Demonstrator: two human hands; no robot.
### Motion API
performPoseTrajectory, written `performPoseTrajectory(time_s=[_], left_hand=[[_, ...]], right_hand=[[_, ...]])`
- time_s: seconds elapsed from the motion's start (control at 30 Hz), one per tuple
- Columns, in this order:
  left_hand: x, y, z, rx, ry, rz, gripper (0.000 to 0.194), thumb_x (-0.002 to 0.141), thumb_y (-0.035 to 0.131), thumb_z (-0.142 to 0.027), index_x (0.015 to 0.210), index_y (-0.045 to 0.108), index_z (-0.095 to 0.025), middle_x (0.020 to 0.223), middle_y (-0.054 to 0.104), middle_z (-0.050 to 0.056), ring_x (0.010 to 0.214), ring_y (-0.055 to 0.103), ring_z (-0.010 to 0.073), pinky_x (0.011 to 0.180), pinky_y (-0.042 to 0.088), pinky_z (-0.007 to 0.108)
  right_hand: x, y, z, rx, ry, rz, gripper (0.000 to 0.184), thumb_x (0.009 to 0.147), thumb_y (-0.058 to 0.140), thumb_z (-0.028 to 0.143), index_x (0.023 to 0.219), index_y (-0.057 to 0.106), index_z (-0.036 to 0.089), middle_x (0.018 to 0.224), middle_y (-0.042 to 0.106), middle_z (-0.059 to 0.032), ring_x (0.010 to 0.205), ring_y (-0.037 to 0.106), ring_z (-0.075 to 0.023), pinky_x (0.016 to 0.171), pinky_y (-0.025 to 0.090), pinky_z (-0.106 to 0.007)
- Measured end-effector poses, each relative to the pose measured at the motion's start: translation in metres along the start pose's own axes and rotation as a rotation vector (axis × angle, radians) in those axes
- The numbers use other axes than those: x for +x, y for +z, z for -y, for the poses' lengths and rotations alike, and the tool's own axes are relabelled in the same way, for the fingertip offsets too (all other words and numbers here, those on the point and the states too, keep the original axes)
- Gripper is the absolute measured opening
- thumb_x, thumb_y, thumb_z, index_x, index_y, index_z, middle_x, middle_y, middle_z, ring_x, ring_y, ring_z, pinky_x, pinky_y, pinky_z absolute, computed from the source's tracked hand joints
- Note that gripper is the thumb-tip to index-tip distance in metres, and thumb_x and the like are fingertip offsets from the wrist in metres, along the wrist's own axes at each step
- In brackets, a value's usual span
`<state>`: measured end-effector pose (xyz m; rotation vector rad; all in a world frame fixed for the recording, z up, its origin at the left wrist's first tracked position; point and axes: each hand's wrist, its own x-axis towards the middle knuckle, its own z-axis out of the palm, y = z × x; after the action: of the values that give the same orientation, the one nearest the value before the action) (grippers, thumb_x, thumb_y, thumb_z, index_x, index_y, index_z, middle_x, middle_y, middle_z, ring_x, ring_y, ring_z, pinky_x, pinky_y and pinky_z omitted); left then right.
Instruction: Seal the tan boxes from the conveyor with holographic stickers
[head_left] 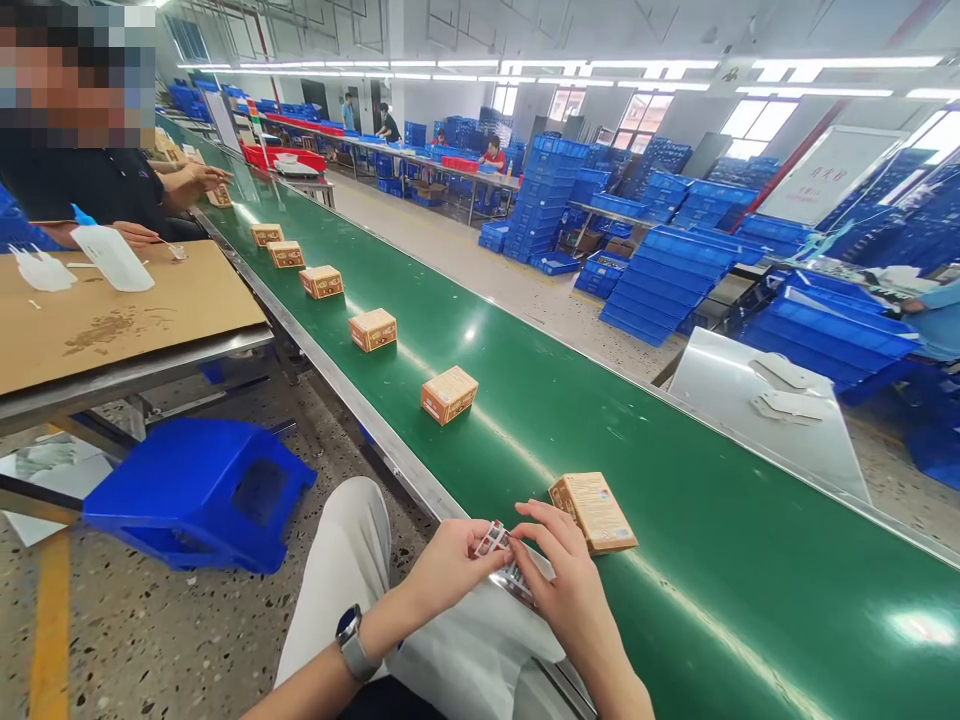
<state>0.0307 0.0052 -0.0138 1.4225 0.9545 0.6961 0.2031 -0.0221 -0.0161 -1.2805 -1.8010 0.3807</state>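
Over my lap, at the near edge of the green conveyor belt (pixel 525 380), both hands meet on a small sheet (pixel 493 538) with rows of white and red print, like a sheet of stickers. My left hand (pixel 448 565), with a watch on the wrist, pinches the sheet between thumb and fingers. My right hand (pixel 559 560) has its thumb and forefinger closed at the sheet, its other fingers raised; part of the sheet is hidden beneath it. Just beyond the right hand a brown and cream carton (pixel 594 510) lies on the belt, and another carton (pixel 450 395) sits farther up.
Several similar cartons (pixel 373 329) line the belt toward the far left. A co-worker (pixel 82 180) sits at a cardboard-topped table (pixel 180 320) with a white bottle (pixel 112 257). A blue stool (pixel 195 490) stands at left. Blue crates (pixel 540 200) are stacked across the aisle.
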Motion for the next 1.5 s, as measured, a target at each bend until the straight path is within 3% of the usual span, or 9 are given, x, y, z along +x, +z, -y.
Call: performPoseTrajectory(time_s=[0.2, 0.37, 0.47, 0.6, 0.73, 0.9, 1.17, 1.3, 1.5], left_hand=[[0.003, -0.006, 0.016, 0.024, -0.025, -0.055, 0.028, 0.083, 0.066, -0.041, 0.076, 0.069, -0.014, 0.064, 0.06, -0.002, 0.059, 0.048, 0.0121, 0.055, 0.033, 0.022], [0.025, -0.051, 0.018, 0.203, 0.048, -0.172, 0.031, 0.084, 0.063, -0.045, 0.077, 0.071, -0.016, 0.089, 0.074, 0.006, 0.08, 0.065, 0.0224, 0.072, 0.05, 0.031], [0.054, -0.089, 0.013, 0.254, 0.11, -0.294, 0.025, 0.083, 0.066, -0.045, 0.083, 0.07, -0.021, 0.129, 0.066, 0.009, 0.118, 0.057, 0.0289, 0.107, 0.039, 0.043], [0.087, -0.116, 0.011, 0.33, 0.203, -0.332, 0.027, 0.083, 0.064, -0.047, 0.079, 0.068, -0.02, 0.154, 0.041, 0.009, 0.142, 0.036, 0.0326, 0.117, 0.028, 0.046], [0.09, -0.105, 0.016, 0.35, 0.243, -0.294, 0.025, 0.084, 0.063, -0.042, 0.074, 0.067, -0.019, 0.154, 0.042, 0.01, 0.138, 0.042, 0.0314, 0.112, 0.037, 0.044], [0.078, -0.085, 0.022, 0.395, 0.282, -0.261, 0.024, 0.083, 0.065, -0.04, 0.07, 0.063, -0.02, 0.15, 0.048, 0.007, 0.142, 0.035, 0.0323, 0.116, 0.028, 0.051], [0.081, -0.074, 0.031, 0.428, 0.288, -0.098, 0.028, 0.083, 0.066, -0.039, 0.063, 0.059, -0.021, 0.151, 0.046, 0.003, 0.148, 0.026, 0.0319, 0.118, 0.028, 0.052], [0.079, -0.061, 0.031, 0.428, 0.267, -0.088, 0.023, 0.082, 0.066, -0.032, 0.063, 0.06, -0.02, 0.152, 0.045, 0.003, 0.148, 0.025, 0.0327, 0.118, 0.027, 0.052], [0.074, -0.042, 0.028, 0.396, 0.24, -0.072, 0.028, 0.077, 0.068, -0.025, 0.055, 0.051, -0.021, 0.152, 0.045, 0.002, 0.149, 0.022, 0.033, 0.118, 0.028, 0.052]], right_hand=[[-0.001, -0.012, 0.006, 0.175, 0.191, 0.073, 0.013, 0.091, 0.058, 0.035, 0.088, 0.068, 0.028, 0.123, 0.066, -0.0085, 0.117, 0.059, -0.0291, 0.098, 0.049, -0.048], [-0.001, -0.024, -0.014, 0.405, 0.464, -0.106, 0.025, 0.085, 0.064, 0.049, 0.093, 0.068, 0.025, 0.123, 0.068, -0.0108, 0.116, 0.061, -0.0307, 0.097, 0.051, -0.047], [0.003, -0.028, -0.022, 0.458, 0.612, -0.202, 0.036, 0.078, 0.068, 0.056, 0.098, 0.069, 0.025, 0.118, 0.071, -0.0095, 0.11, 0.065, -0.031, 0.092, 0.054, -0.045], [0.009, -0.028, -0.025, 0.456, 0.7, -0.248, 0.043, 0.074, 0.068, 0.062, 0.098, 0.071, 0.026, 0.111, 0.074, -0.0083, 0.101, 0.069, -0.0307, 0.087, 0.057, -0.043], [0.014, -0.026, -0.032, 0.439, 0.716, -0.231, 0.044, 0.073, 0.069, 0.062, 0.098, 0.072, 0.026, 0.108, 0.074, -0.0071, 0.097, 0.069, -0.0294, 0.086, 0.057, -0.041], [0.045, -0.016, -0.048, 0.619, 0.667, -0.282, 0.037, 0.072, 0.073, 0.054, 0.094, 0.071, 0.024, 0.108, 0.073, -0.0062, 0.105, 0.066, -0.0273, 0.088, 0.055, -0.038], [0.123, 0.054, -0.073, 0.724, 0.69, -0.344, 0.036, 0.062, 0.075, 0.051, 0.079, 0.068, 0.019, 0.093, 0.074, -0.0087, 0.098, 0.067, -0.0265, 0.081, 0.055, -0.035], [0.128, 0.077, -0.08, 0.703, 0.729, -0.365, 0.036, 0.062, 0.072, 0.053, 0.074, 0.063, 0.02, 0.085, 0.073, -0.0081, 0.086, 0.068, -0.0254, 0.071, 0.056, -0.034], [0.112, 0.077, -0.08, 0.644, 0.765, -0.445, 0.037, 0.067, 0.069, 0.051, 0.082, 0.063, 0.018, 0.085, 0.073, -0.0061, 0.078, 0.067, -0.0223, 0.063, 0.053, -0.031]])
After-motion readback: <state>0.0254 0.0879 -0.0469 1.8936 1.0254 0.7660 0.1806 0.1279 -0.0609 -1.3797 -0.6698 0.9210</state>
